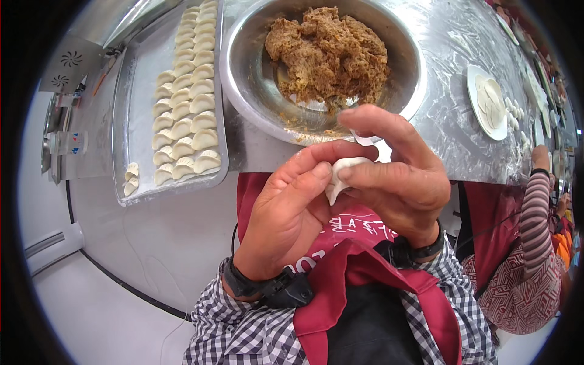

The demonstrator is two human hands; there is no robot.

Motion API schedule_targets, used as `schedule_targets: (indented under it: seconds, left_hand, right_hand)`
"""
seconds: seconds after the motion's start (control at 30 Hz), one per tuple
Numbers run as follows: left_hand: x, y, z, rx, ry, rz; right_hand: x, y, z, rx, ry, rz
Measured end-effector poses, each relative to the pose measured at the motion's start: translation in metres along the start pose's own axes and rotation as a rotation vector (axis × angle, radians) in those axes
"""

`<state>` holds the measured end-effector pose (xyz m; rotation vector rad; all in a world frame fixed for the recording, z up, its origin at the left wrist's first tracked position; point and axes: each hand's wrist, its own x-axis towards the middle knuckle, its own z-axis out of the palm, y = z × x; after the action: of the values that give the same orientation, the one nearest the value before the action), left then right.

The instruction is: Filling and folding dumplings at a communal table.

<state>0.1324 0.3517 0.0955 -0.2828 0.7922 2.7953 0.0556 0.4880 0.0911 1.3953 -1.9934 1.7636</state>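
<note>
A white dough dumpling [340, 178], partly folded with a pointed lower end, is pinched between my two hands in front of the bowl's near rim. My left hand [296, 200] grips its left side with thumb and bent forefinger. From the other side my right hand [401, 173] presses its thumb on the dough, with the forefinger raised. A shiny pale piece [362, 138], perhaps part of a filling tool, shows between the right fingers; most of it is hidden. Just beyond, a large steel bowl [246, 91] holds a mound of brown minced filling [328, 54].
On the left, a metal tray [137, 105] carries rows of pleated dumplings [182, 123], with two small ones [131, 178] at its near corner. To the right are a white plate of dough wrappers [488, 105], small dough pieces [513, 114] and a co-worker's striped sleeve [536, 219].
</note>
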Motion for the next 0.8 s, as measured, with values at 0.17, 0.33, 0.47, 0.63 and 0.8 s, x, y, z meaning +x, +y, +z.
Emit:
schedule_targets:
  seconds: [0.17,0.33,0.47,0.63,0.8]
  left_hand:
    - [0.004,-0.001,-0.007,-0.106,-0.095,0.014]
    - [0.005,-0.002,-0.013,-0.141,-0.076,0.001]
    - [0.008,-0.003,-0.016,-0.234,-0.106,-0.014]
    - [0.009,-0.006,-0.021,-0.296,-0.094,-0.013]
    - [0.010,-0.003,-0.014,-0.295,-0.028,-0.046]
  right_hand:
    - [0.000,0.001,0.003,0.010,0.040,0.005]
    - [0.005,-0.003,0.008,-0.008,0.050,0.035]
    - [0.004,0.007,0.004,0.038,0.021,-0.030]
    - [0.009,0.001,0.006,-0.020,0.011,0.020]
    - [0.009,0.001,0.014,0.022,0.121,0.115]
